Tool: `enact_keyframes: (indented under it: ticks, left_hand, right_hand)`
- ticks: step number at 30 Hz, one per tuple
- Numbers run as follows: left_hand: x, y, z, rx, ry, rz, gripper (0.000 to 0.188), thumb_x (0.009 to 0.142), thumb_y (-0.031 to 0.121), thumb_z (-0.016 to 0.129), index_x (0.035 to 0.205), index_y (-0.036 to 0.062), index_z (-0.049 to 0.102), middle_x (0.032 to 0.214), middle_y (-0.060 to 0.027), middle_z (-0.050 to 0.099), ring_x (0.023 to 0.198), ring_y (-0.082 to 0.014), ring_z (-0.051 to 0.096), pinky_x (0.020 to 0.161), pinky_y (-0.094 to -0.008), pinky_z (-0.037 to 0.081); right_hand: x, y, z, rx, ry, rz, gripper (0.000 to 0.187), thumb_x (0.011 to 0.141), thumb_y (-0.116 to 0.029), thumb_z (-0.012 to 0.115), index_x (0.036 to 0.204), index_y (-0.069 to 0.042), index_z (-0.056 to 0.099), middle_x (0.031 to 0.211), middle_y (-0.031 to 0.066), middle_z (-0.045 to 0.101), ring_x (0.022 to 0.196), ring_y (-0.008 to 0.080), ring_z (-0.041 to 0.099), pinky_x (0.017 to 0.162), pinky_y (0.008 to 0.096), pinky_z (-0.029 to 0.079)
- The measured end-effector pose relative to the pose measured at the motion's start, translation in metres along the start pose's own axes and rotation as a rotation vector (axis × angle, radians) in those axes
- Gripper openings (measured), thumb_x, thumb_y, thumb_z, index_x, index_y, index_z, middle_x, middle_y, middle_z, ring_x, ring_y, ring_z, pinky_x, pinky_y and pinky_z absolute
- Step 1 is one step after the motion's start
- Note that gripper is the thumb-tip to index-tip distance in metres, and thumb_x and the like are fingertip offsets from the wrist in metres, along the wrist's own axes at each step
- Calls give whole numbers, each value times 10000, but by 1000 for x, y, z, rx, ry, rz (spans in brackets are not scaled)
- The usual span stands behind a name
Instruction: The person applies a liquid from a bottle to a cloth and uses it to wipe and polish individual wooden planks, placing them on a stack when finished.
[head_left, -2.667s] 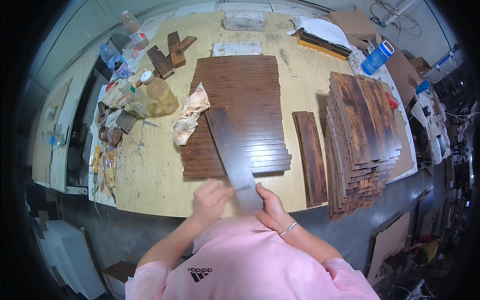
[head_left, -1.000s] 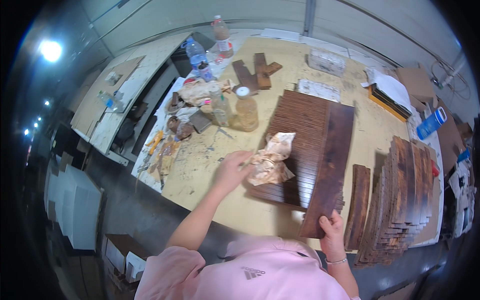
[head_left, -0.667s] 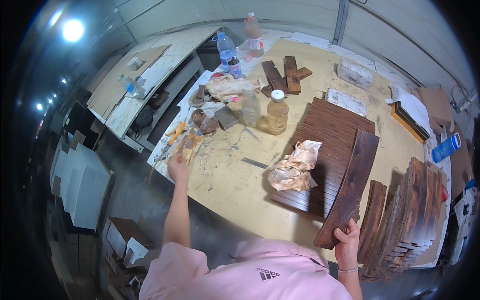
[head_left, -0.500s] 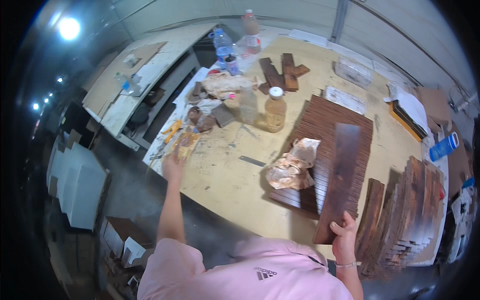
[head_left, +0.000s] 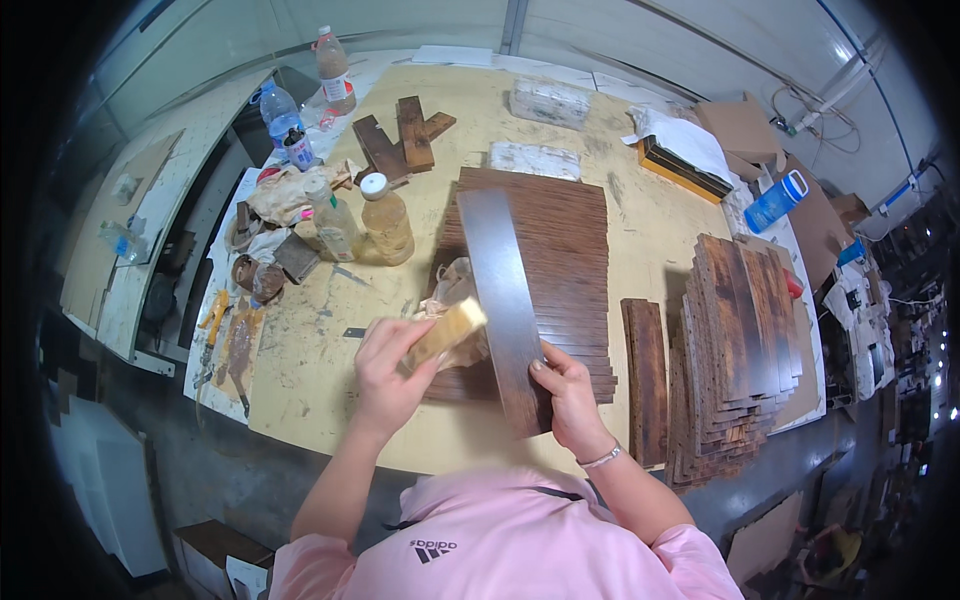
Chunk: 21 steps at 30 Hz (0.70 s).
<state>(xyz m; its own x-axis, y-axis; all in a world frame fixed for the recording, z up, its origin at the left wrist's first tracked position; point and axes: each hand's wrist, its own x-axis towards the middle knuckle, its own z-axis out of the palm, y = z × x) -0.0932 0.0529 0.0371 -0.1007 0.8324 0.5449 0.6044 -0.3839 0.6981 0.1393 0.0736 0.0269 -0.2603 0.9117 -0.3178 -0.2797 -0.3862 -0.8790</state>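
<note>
My right hand (head_left: 573,402) grips the near end of a dark brown wooden plank (head_left: 497,280), thumb on its top face. The plank is held tilted and its face shines. In my left hand (head_left: 390,368) is a small pale yellow block (head_left: 447,332), pinched between thumb and fingers close to the plank's left edge. I cannot make out what the block is made of. Beneath them lies a broad layer of dark brown wood strips (head_left: 560,235). A crumpled, stained cloth (head_left: 455,285) on it is partly hidden by my left hand, the block and the plank.
Stacked brown planks (head_left: 735,340) stand right, beside a single plank (head_left: 645,380). Left are a capped bottle of amber liquid (head_left: 387,225), a clear bottle (head_left: 335,222), rags and an orange-handled tool (head_left: 213,315). Short boards (head_left: 413,135) and wrapped white bundles (head_left: 550,102) lie farther back.
My left hand has come from the table's left side to the plank, now with the yellow block in it. The view has turned right. My right hand still holds the plank.
</note>
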Motion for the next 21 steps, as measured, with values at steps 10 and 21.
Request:
enact_keyframes:
  ticks: [10, 21]
  left_hand:
    - [-66, 22, 14, -131, -461, 203, 372, 647, 26, 776, 1014, 52, 725, 875, -84, 624, 784, -259, 591, 682, -360, 506]
    - [-26, 19, 21, 55, -230, 188, 314, 651, 60, 801, 950, 50, 705, 840, -75, 606, 786, -266, 590, 707, -373, 506]
  right_hand:
    - [6, -18, -26, 28, 88, -147, 392, 943, 23, 510, 1331, 52, 554, 1219, 88, 656, 1081, 137, 616, 976, 282, 470]
    - [4, -11, -18, 88, 31, -30, 362, 954, 6, 514, 1310, 47, 571, 1189, 95, 671, 1054, 137, 625, 949, 279, 484]
